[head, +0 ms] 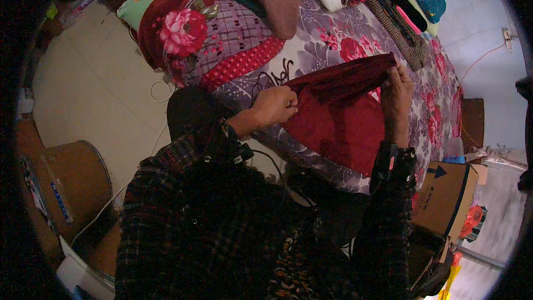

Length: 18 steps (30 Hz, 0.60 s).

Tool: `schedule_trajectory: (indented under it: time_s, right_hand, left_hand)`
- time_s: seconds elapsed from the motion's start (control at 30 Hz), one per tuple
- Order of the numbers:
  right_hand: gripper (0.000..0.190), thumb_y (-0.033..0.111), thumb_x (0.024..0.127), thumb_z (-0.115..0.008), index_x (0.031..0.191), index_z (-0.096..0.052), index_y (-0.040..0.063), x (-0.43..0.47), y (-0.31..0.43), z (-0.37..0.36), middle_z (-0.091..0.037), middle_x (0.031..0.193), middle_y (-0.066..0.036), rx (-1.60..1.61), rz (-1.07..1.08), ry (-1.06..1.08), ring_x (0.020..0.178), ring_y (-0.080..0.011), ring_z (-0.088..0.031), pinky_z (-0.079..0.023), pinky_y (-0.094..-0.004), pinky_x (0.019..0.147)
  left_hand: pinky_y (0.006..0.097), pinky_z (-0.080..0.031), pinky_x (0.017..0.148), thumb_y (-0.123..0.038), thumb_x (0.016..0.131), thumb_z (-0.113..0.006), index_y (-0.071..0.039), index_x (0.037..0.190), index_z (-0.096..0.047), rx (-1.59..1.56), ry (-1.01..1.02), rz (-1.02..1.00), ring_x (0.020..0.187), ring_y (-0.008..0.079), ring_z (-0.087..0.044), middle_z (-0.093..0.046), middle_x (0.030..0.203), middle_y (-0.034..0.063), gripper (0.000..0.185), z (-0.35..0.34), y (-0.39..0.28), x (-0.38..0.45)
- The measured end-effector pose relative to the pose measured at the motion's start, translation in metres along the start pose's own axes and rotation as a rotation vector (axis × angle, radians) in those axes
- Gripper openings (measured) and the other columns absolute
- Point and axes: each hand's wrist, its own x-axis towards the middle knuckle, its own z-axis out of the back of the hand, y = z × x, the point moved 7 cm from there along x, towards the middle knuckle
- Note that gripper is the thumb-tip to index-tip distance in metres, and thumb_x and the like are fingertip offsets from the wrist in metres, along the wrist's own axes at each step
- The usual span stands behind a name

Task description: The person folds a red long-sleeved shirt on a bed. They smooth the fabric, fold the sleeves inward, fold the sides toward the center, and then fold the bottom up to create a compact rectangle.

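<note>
A dark maroon cloth [339, 79] is stretched between my two hands above the bed. My left hand [275, 106] is closed in a fist on its left end. On the right, my right hand [397, 93] pinches the other end between thumb and fingers. Below the dark band, a brighter red expanse of fabric [349, 133] spreads over the bedsheet and reaches the bed's near side. I cannot tell whether it is one piece with the dark band. The floral bedsheet [308, 56] in white, grey and red lies under it.
Rumpled blankets [237, 21] and a green pillow [150, 0] lie at the bed's far left. Folded clothes [391, 8] are stacked at the far right. A cardboard box [441, 200] stands on my right, another brown carton [75, 183] on my left. A white cable [160, 137] crosses the floor.
</note>
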Motion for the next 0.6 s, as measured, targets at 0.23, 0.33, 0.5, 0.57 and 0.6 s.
schedule_trajectory:
  time_s: [0.23, 0.33, 0.5, 0.57, 0.6]
  right_hand:
    - [0.024, 0.012, 0.086, -0.052, 0.105, -0.06, 0.0, -0.001, -0.003, -0.003, -0.058, 0.079, 0.002, 0.042, 0.044, -0.07, 0.061, -0.0042, -0.045, -0.036, -0.0178, 0.054]
    - [0.02, 0.012, 0.086, -0.051, 0.1, -0.061, 0.001, -0.002, -0.003, 0.004, -0.056, 0.077, 0.003, -0.21, 0.023, -0.083, 0.061, -0.0045, -0.045, -0.035, -0.0185, 0.054]
    - [0.018, 0.012, 0.086, -0.051, 0.097, -0.062, 0.002, 0.0, -0.003, 0.01, -0.056, 0.075, 0.003, -0.304, 0.126, -0.058, 0.062, -0.0051, -0.046, -0.036, -0.0192, 0.055]
    - [0.019, 0.012, 0.086, -0.051, 0.098, -0.061, 0.001, 0.001, -0.006, 0.01, -0.057, 0.076, 0.002, -0.239, 0.123, -0.05, 0.063, -0.0057, -0.047, -0.037, -0.0195, 0.055]
    - [0.019, 0.012, 0.087, -0.051, 0.099, -0.061, 0.001, 0.001, -0.012, 0.01, -0.058, 0.077, 0.002, -0.106, 0.051, -0.054, 0.064, -0.0061, -0.048, -0.038, -0.0198, 0.055]
  left_hand:
    - [0.0356, -0.04, 0.076, -0.01, 0.065, -0.06, -0.009, 0.08, -0.057, 0.383, 0.112, -0.52, 0.088, 0.0236, -0.051, -0.052, 0.083, 0.006, 0.015, -0.03, -0.019, -0.022]
    - [0.0363, -0.041, 0.075, -0.008, 0.065, -0.058, -0.008, 0.079, -0.056, 0.405, 0.129, -0.538, 0.087, 0.0254, -0.051, -0.051, 0.085, 0.0079, 0.014, -0.034, -0.02, -0.025]
    - [0.0428, -0.044, 0.07, -0.005, 0.069, -0.056, -0.003, 0.082, -0.053, 0.113, 0.069, -0.236, 0.081, 0.0344, -0.053, -0.05, 0.088, 0.0144, 0.014, -0.022, 0.0, -0.014]
    - [0.0459, -0.045, 0.067, -0.005, 0.071, -0.055, -0.002, 0.085, -0.052, 0.013, 0.033, -0.006, 0.078, 0.0381, -0.054, -0.049, 0.088, 0.0167, 0.015, -0.019, 0.016, -0.009]
    - [0.0462, -0.046, 0.066, -0.006, 0.072, -0.056, -0.002, 0.086, -0.051, 0.069, -0.036, -0.026, 0.078, 0.0382, -0.055, -0.05, 0.089, 0.0171, 0.016, -0.013, 0.015, -0.007]
